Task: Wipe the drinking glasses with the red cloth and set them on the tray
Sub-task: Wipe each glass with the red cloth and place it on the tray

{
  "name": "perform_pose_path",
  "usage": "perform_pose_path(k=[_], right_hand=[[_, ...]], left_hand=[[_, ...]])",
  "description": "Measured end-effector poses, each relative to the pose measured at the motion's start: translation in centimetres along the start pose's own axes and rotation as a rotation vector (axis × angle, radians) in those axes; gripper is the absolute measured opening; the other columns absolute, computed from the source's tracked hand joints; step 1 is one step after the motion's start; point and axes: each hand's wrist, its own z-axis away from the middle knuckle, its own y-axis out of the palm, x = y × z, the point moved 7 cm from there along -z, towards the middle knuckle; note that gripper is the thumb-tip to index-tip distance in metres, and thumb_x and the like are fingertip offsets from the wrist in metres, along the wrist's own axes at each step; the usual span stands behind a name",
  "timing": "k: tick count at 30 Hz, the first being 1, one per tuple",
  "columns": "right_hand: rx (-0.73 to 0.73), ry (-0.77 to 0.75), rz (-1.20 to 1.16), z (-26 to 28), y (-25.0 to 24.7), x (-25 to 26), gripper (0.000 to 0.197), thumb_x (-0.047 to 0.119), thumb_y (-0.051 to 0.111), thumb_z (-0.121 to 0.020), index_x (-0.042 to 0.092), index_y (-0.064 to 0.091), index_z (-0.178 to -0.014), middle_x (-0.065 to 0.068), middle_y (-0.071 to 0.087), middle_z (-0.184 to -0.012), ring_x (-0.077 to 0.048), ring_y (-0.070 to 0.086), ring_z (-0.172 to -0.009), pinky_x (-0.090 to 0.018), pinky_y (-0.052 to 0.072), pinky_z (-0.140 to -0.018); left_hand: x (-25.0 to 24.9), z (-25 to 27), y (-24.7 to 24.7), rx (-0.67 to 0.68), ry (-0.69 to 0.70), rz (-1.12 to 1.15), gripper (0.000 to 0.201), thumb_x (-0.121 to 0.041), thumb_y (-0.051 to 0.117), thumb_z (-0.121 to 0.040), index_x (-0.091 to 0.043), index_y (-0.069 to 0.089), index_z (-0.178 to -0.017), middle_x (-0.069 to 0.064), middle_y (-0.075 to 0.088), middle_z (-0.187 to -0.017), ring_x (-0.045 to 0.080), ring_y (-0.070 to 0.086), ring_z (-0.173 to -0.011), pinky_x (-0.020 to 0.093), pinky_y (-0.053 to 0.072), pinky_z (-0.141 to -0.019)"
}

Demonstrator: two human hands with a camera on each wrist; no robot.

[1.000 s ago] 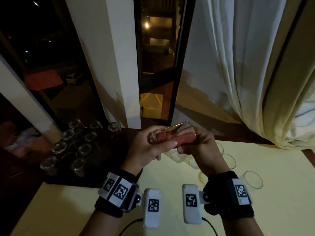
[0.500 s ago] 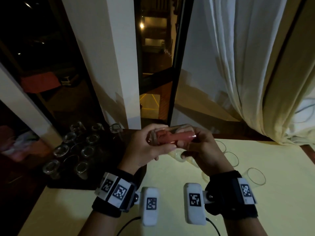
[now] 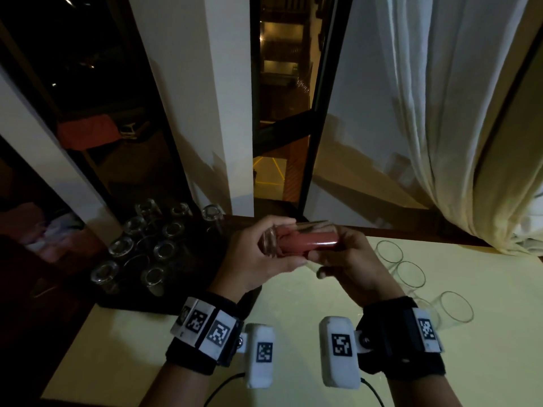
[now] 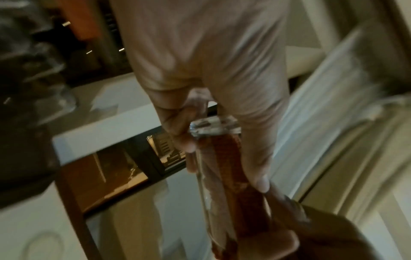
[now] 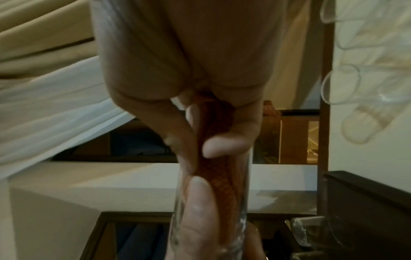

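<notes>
A clear drinking glass lies on its side in the air above the table's back edge, with the red cloth stuffed inside it. My left hand grips the thick base end. At the mouth end, my right hand pinches the red cloth and pushes it into the glass. A dark tray stands at the left with several glasses upside down on it.
Three more glasses stand upright on the pale yellow table to the right of my hands. Behind the table are a window frame and a white curtain. The table's left edge drops off just past the tray.
Both hands have kept hold of the glass and cloth in the same spot. The glass has tipped a little closer to level.
</notes>
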Motion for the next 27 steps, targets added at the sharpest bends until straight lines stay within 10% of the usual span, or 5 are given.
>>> perform_pose_path(k=[5, 11, 16, 27], right_hand=[[-0.110, -0.081, -0.050, -0.4, -0.9, -0.2, 0.046, -0.014, 0.064, -0.046, -0.012, 0.066, -0.092, -0.028, 0.064, -0.078, -0.031, 0.055, -0.064, -0.029, 0.042, -0.049], [-0.026, -0.103, 0.013, -0.4, 0.3, -0.1, 0.037, -0.010, 0.068, -0.053, -0.001, 0.067, -0.088, -0.018, 0.067, -0.089, -0.022, 0.062, -0.068, -0.027, 0.049, -0.050], [0.041, 0.035, -0.034, 0.1, 0.0, -1.4, 0.048, -0.008, 0.066, -0.053, 0.003, 0.072, -0.099, -0.016, 0.072, -0.102, -0.021, 0.067, -0.076, -0.026, 0.050, -0.054], [-0.152, 0.115, -0.179, -0.1, -1.6, -2.3, 0.042, -0.005, 0.072, -0.056, -0.001, 0.068, -0.098, -0.015, 0.071, -0.088, -0.023, 0.066, -0.073, -0.026, 0.046, -0.052]], left_hand=[[0.0, 0.2, 0.5, 0.014, 0.034, -0.042, 0.071, -0.025, 0.096, -0.059, -0.036, 0.062, -0.120, -0.012, 0.069, -0.115, 0.002, 0.066, -0.104, 0.020, 0.057, -0.082], [1.4, 0.4, 0.5, -0.089, -0.119, 0.105, 0.067, -0.057, 0.082, -0.050, -0.025, 0.064, -0.105, -0.002, 0.073, -0.090, 0.003, 0.064, -0.061, 0.020, 0.047, -0.052], [1.1, 1.1, 0.6, 0.000, -0.008, -0.026, 0.063, -0.027, 0.095, -0.060, -0.030, 0.064, -0.115, -0.010, 0.071, -0.110, 0.005, 0.069, -0.103, 0.024, 0.058, -0.081], [0.8, 0.4, 0.0, -0.025, 0.068, -0.227, 0.069, -0.007, 0.094, -0.061, -0.026, 0.064, -0.120, -0.022, 0.063, -0.115, -0.015, 0.058, -0.106, 0.006, 0.049, -0.081]])
